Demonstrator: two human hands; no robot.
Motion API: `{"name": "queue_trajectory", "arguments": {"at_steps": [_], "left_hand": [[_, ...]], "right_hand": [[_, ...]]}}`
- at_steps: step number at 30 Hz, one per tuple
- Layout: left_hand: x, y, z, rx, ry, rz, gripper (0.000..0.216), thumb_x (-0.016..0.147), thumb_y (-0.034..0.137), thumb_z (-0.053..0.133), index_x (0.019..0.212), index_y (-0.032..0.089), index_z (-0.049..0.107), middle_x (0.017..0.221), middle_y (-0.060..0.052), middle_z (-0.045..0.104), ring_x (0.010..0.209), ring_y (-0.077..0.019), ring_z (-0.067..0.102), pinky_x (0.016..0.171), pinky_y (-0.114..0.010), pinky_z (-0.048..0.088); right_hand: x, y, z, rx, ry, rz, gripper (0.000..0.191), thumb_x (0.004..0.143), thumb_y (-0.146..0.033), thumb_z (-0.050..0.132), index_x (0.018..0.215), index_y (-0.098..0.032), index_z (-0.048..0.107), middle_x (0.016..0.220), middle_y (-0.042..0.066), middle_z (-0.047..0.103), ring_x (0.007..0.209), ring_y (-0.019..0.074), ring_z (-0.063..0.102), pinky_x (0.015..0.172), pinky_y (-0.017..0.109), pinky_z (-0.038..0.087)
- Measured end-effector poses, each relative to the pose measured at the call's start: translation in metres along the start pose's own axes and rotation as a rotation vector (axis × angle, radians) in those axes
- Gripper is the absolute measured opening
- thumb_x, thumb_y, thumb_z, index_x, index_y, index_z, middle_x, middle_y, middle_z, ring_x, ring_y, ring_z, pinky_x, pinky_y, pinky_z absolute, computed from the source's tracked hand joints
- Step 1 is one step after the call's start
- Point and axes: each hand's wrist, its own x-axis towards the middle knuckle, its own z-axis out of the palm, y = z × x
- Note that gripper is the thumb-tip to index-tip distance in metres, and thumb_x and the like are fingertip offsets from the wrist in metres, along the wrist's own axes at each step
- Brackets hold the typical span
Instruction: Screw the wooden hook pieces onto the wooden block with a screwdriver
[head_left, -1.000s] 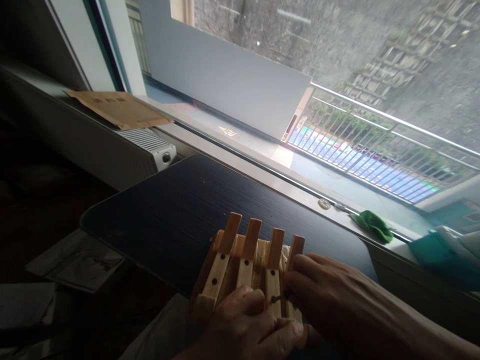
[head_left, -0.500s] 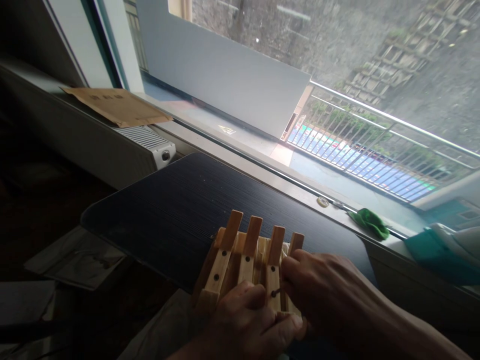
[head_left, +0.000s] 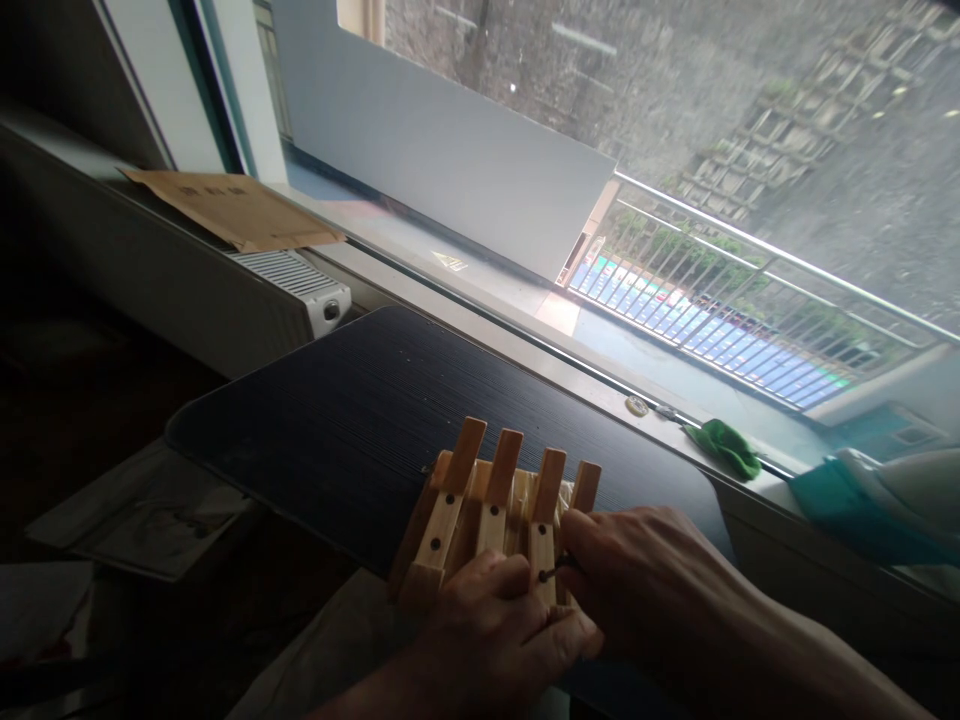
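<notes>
A pale wooden rack (head_left: 480, 505) with several upright slats and dark screw holes rests on the near edge of a dark ribbed tabletop (head_left: 352, 420). My left hand (head_left: 499, 635) is closed over the rack's near end, holding it down. My right hand (head_left: 637, 580) is curled beside the third slat, its fingertips pinched on a small dark tool (head_left: 553, 572), whose tip sits at a hole in that slat. The rack's near base is hidden under both hands.
A window sill runs behind the table, with a green cloth (head_left: 724, 447), a small round metal piece (head_left: 637, 405) and teal and white things (head_left: 870, 495) at the right. A white radiator (head_left: 300, 285) under brown cardboard (head_left: 232, 205) stands at the left. Papers (head_left: 142, 510) lie below.
Both hands stay on the rack with only small shifts of the fingers. The view has drifted slightly, so the rack sits a little higher and further left in the picture.
</notes>
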Motion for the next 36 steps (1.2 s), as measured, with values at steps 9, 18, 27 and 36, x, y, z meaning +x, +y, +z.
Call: {"name": "queue_trajectory", "arguments": {"at_steps": [9, 18, 27, 36], "left_hand": [[-0.002, -0.001, 0.004, 0.01, 0.082, 0.014, 0.015, 0.088, 0.019, 0.051, 0.1, 0.019, 0.06, 0.064, 0.003, 0.065, 0.058, -0.0121, 0.051, 0.057, -0.024, 0.042], [0.001, 0.002, -0.004, 0.028, -0.034, -0.037, 0.016, 0.089, 0.02, 0.049, 0.101, 0.018, 0.059, 0.069, 0.0, 0.065, 0.066, -0.0129, 0.053, 0.059, -0.022, 0.043], [0.0, 0.0, -0.002, 0.032, -0.038, -0.007, 0.016, 0.088, 0.018, 0.051, 0.102, 0.017, 0.059, 0.069, 0.001, 0.065, 0.065, -0.0134, 0.053, 0.061, -0.025, 0.044], [-0.001, 0.001, -0.008, 0.017, -0.057, -0.001, 0.017, 0.089, 0.016, 0.05, 0.103, 0.017, 0.06, 0.067, 0.001, 0.064, 0.067, -0.0132, 0.053, 0.063, -0.024, 0.045]], "right_hand": [[0.0, 0.002, -0.017, 0.09, -0.007, 0.003, 0.013, 0.071, -0.019, 0.062, 0.08, -0.021, 0.055, 0.079, -0.003, 0.062, 0.06, 0.0098, 0.054, 0.049, 0.022, 0.026], [-0.001, 0.001, -0.015, -0.049, -0.006, 0.092, 0.005, 0.078, -0.019, 0.056, 0.074, -0.021, 0.056, 0.057, -0.004, 0.057, 0.046, 0.0099, 0.05, 0.044, 0.025, 0.018], [0.0, 0.003, -0.002, 0.001, 0.037, 0.052, 0.018, 0.084, -0.021, 0.05, 0.067, -0.019, 0.057, 0.056, -0.004, 0.054, 0.044, 0.0067, 0.039, 0.046, 0.025, 0.018], [-0.027, 0.023, -0.013, 0.213, 0.102, 0.436, 0.043, 0.09, -0.048, 0.036, 0.075, -0.02, 0.065, 0.052, -0.003, 0.05, 0.047, 0.0086, 0.04, 0.045, 0.022, 0.026]]}}
